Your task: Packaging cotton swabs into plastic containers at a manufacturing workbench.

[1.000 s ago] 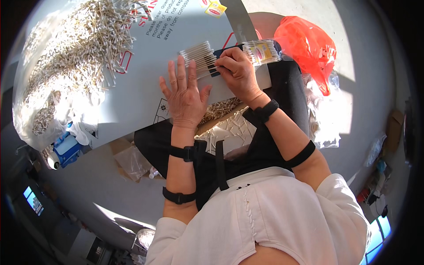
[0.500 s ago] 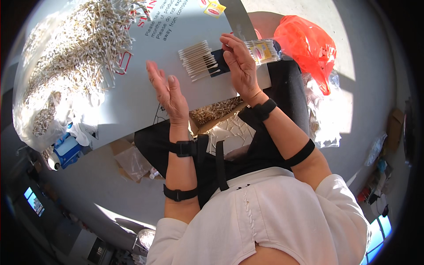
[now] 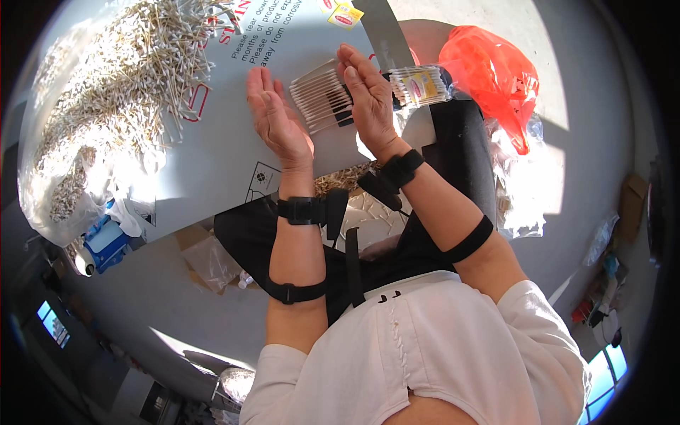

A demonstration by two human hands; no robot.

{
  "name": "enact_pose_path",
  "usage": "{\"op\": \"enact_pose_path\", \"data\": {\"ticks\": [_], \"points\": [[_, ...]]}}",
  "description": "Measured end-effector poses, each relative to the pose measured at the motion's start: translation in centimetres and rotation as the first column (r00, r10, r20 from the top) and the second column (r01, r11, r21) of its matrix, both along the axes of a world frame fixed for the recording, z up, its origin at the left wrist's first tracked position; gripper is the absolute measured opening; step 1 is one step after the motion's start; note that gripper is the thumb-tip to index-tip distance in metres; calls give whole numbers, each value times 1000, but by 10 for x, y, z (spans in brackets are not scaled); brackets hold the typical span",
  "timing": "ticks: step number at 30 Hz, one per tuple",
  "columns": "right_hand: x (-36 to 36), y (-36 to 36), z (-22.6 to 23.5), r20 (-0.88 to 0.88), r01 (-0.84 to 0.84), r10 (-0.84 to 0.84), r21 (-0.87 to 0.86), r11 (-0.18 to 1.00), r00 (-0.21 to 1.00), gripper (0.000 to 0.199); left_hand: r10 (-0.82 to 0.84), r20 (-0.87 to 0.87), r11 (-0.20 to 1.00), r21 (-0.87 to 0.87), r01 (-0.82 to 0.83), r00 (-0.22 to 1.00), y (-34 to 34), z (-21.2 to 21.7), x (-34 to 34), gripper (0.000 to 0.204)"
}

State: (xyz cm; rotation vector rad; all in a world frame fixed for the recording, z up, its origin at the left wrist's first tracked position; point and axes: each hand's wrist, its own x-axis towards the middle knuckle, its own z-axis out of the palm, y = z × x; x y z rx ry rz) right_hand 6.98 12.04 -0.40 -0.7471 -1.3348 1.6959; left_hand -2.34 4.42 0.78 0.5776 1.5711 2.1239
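Observation:
A row of cotton swabs lies side by side on the grey-white table sheet, partly over a dark strip. At its left end stands my left hand, palm turned inward, fingers stretched and thumb up. My right hand is at the row's right end, its fingers also straight. Neither hand grips anything; whether the palms touch the swab tips I cannot tell. Just beyond my right hand is a flat bundle of swabs with a yellow label on it.
A big heap of loose swabs in clear plastic fills the table's left side. A red plastic bag sits at the right. Yellow labels lie at the far edge. A blue-and-white container is at the lower left, and an open box of swabs is below the table edge.
My left hand has moved right and up to the row's left end. My right hand has shifted left toward the swabs, so the hands are closer together.

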Motion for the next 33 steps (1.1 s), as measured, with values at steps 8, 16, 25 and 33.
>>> {"op": "enact_pose_path", "data": {"ticks": [8, 16, 25, 33], "points": [[16, 9, 7, -1, 22, -22, -88, 996, 1000, 35, -597, -739, 663, -673, -327, 312, -11, 9, 2, 81], [16, 6, 3, -15, 82, -83, -48, 995, 996, 32, -748, -630, 572, -772, -277, 211, -14, 5, 17, 87], [-8, 35, 2, 73, -125, 118, 102, 987, 990, 40, -208, -238, 972, -161, 173, 949, 9, -2, -24, 60], [-6, 11, -2, 12, -36, 36, 30, 999, 999, 37, -105, 0, 994, 34, 105, 994, 16, -8, -13, 54]]}}
